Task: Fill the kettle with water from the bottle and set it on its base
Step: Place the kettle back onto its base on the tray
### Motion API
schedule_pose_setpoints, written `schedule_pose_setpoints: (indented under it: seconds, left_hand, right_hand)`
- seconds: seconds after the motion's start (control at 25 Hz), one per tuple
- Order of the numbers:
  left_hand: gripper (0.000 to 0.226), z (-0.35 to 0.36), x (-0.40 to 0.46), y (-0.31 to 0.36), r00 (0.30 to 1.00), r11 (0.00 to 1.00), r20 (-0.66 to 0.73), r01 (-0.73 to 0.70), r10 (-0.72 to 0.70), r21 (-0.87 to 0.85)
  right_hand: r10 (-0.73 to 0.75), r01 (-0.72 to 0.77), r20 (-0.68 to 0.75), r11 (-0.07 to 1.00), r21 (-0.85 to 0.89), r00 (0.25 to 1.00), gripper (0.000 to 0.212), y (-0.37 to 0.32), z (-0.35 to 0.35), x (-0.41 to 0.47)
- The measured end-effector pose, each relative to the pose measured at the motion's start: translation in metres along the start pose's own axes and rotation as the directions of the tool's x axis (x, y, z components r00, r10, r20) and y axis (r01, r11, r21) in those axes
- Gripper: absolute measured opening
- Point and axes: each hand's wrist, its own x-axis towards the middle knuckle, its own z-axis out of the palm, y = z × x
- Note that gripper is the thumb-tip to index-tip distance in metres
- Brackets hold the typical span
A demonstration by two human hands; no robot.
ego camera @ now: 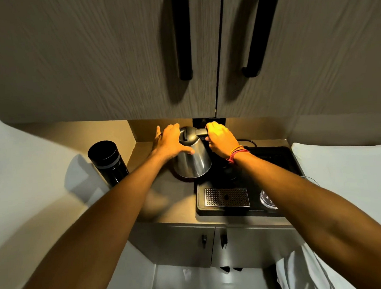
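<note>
- where the counter [166, 202] meets the tray [277, 155], the kettle [193, 164] stands upright, just left of the tray.
- right hand [221, 140]: wrapped around the kettle's handle.
- left hand [168, 143]: spread flat against its side.
- bottle [107, 163]: well left of kettle.

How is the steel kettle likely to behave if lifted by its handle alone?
The kettle looks rigid and polished, so probably slippery against the left hand. With the handle off to one side under the right hand, it may swing.
</note>
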Motion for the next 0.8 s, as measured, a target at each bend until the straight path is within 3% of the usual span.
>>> schedule_pose_setpoints:
  seconds: [0.16,0.36,0.8]
  left_hand:
    - [0.092,0.018,0.015,0.034,0.995,0.995,0.005,-0.101,0.101,0.002]
    - [0.090,0.033,0.030,0.070,0.982,0.980,0.011,-0.188,0.188,0.057]
    - [0.086,0.049,0.037,0.098,0.969,0.951,0.030,-0.247,0.246,0.184]
  right_hand:
    - [0.091,-0.091,0.005,0.996,0.023,0.996,0.022,0.039,-0.016,-0.016]
    - [0.221,-0.227,0.050,0.959,0.171,0.974,0.026,0.073,-0.032,-0.033]
    - [0.217,-0.230,0.086,0.955,0.188,0.972,0.021,0.108,-0.035,-0.053]
